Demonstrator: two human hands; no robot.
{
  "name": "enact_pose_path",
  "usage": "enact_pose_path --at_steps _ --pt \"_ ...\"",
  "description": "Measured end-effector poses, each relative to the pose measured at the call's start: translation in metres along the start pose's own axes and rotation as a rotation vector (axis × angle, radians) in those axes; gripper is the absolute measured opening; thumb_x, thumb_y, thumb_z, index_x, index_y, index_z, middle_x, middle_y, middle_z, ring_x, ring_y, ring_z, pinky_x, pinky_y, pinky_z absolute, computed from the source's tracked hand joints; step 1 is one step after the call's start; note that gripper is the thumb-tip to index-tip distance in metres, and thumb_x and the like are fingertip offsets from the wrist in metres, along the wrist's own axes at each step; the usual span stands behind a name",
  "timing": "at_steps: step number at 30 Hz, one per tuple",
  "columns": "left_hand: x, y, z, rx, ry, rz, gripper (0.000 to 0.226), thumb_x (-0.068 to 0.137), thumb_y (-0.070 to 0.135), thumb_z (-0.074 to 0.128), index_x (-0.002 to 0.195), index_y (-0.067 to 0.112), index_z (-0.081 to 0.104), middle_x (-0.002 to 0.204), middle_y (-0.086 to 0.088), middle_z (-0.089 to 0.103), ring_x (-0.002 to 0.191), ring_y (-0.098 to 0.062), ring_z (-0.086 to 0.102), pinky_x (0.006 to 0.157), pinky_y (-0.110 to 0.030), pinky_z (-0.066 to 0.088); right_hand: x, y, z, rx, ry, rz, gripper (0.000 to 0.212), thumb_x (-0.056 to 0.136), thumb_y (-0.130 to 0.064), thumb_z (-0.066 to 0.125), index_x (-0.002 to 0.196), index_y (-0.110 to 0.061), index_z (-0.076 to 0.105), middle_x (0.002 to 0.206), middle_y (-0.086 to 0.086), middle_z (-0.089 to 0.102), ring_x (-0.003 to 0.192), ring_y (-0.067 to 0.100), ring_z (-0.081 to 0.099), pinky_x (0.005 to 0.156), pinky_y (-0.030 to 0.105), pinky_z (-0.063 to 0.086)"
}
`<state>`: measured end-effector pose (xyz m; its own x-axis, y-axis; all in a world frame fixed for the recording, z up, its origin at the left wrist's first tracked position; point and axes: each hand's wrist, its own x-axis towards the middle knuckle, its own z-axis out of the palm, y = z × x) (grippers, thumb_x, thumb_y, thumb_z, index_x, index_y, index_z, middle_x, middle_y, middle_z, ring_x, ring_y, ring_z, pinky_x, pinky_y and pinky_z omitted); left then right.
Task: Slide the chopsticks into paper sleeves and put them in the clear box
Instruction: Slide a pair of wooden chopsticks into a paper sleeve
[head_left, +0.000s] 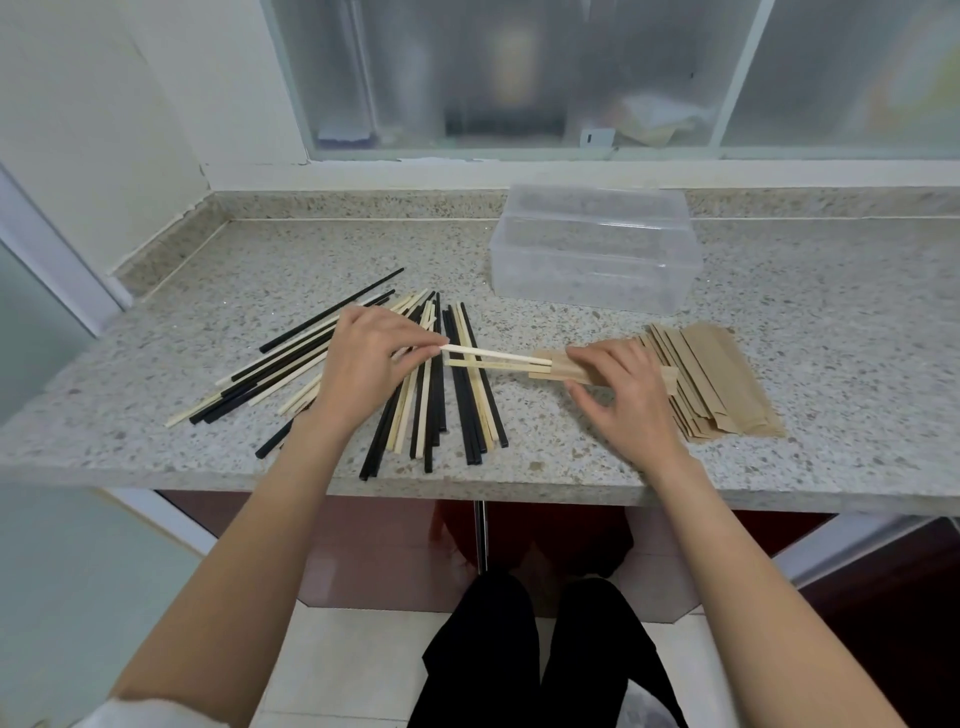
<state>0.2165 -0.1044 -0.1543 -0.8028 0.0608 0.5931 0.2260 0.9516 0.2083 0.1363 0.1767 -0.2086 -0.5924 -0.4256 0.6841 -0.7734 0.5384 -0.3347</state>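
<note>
My left hand (366, 364) pinches the near ends of a pale wooden chopstick pair (493, 358), held level above the counter. Their far tips sit inside the mouth of a brown paper sleeve (569, 366), which my right hand (621, 395) holds with curled fingers and thumb. Under my left hand lies a loose pile of black and pale chopsticks (452, 384). A stack of brown paper sleeves (722, 384) lies to the right of my right hand. The clear box (595, 254) stands behind, with nothing visible inside.
The speckled stone counter (805, 332) ends at a front edge near my forearms. A raised stone ledge and a frosted window (519, 78) run along the back. A white wall closes the left side.
</note>
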Motion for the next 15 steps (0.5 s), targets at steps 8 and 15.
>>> enact_pose_path --at_steps 8,15 --pt "0.003 0.02 0.015 -0.035 0.002 -0.093 0.036 0.081 0.046 0.067 0.115 0.034 0.063 0.112 0.018 0.063 0.111 -0.005 0.052 0.111 -0.046 0.015 0.0 -0.001 -0.002 0.074 0.018 0.039 0.038 0.087 -0.034 0.055 0.115 -0.01 0.064 0.102 0.001 0.063 0.097 0.011 0.049 0.088 0.027 0.037" --pt "-0.011 0.009 -0.003 -1.268 0.072 -0.763 0.024 0.093 0.002 0.048 0.11 0.008 0.063 0.114 -0.008 0.065 0.11 -0.021 0.061 0.09 -0.027 0.053 0.001 -0.001 -0.001 0.092 -0.031 0.081 0.04 0.088 -0.036 0.052 0.117 -0.011 0.062 0.104 0.0 0.062 0.097 0.013 0.052 0.088 0.027 0.039"
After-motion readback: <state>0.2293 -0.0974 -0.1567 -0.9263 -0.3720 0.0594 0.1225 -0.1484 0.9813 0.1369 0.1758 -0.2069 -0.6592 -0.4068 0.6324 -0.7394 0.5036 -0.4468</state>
